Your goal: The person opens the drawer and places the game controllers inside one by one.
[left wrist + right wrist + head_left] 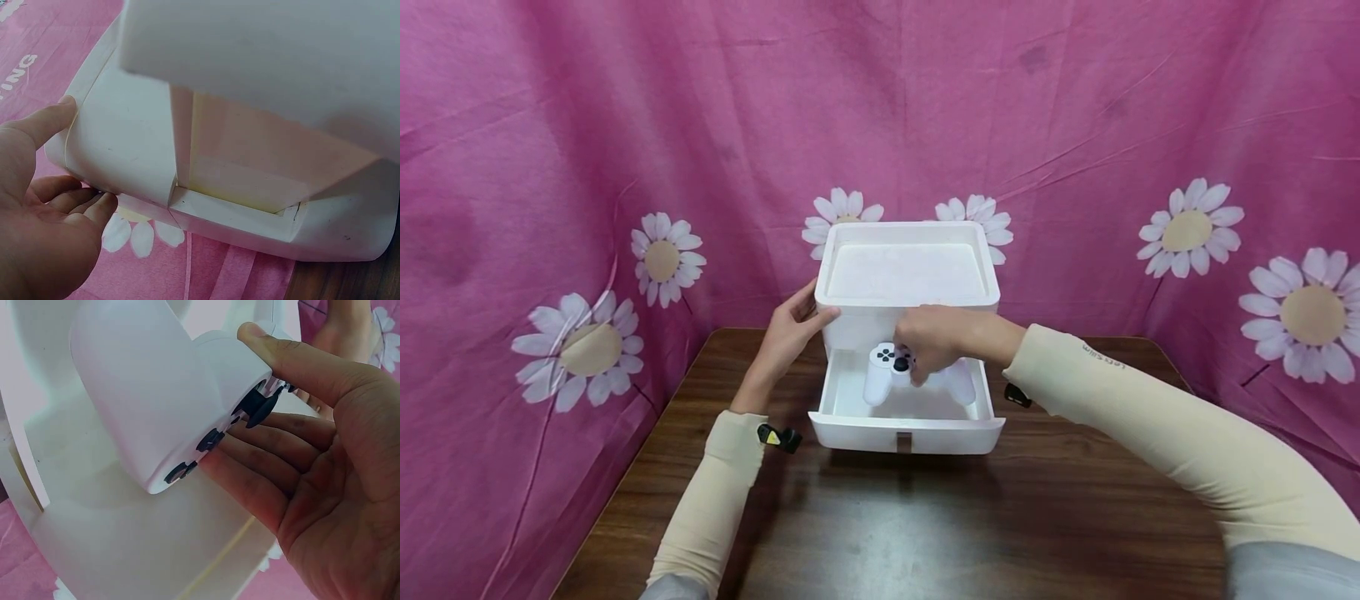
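A white game controller (878,385) with dark buttons and sticks is in the pulled-out lower drawer (857,433) of a white drawer unit (859,325). My right hand (936,335) reaches in from the right and grips the controller's middle, hiding part of it in the head view. Up close in the right wrist view, the thumb lies on one face of the controller (144,394) and the fingers on the other. At the unit's left side, my left hand (790,335) holds the upper body, its thumb near the front edge and its fingers along the side wall.
The drawer unit stands on a dark wooden table (880,525). Its top is a shallow tray with a raised rim (907,302). Behind and on both sides hangs a pink cloth (880,100) printed with white daisies. Each wrist wears a small black device.
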A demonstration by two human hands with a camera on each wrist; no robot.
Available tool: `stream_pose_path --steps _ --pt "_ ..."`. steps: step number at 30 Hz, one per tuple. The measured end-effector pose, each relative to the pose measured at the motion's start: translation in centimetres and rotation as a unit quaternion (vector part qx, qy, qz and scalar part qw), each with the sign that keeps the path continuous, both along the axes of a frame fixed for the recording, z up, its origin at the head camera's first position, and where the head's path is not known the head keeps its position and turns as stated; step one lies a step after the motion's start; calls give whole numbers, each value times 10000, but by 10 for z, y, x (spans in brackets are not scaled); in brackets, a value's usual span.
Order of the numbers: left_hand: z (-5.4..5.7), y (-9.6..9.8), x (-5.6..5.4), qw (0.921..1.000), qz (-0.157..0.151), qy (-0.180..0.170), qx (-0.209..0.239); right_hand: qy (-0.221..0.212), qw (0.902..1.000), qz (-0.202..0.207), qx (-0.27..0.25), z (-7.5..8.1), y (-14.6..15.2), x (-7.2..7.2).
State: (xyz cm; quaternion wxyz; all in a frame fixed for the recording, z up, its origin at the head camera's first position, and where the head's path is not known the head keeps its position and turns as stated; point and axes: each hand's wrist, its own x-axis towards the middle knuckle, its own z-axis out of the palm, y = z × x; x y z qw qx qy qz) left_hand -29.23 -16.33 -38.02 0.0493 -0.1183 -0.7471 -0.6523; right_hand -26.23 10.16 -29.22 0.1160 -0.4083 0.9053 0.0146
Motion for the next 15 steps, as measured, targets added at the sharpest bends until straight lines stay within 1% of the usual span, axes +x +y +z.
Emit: stream_pose_path --steps 6,11,15 --pt "0 -1 0 10000 46 0 -53 139 9998 93 79 -8 -3 -1" --pt "-1 0 0 10000 13 21 -27 225 9992 223 233 -17 -6 -2" --pt "-2 0 0 10000 -2 50 -25 263 9991 178 277 -24 -7 -5"
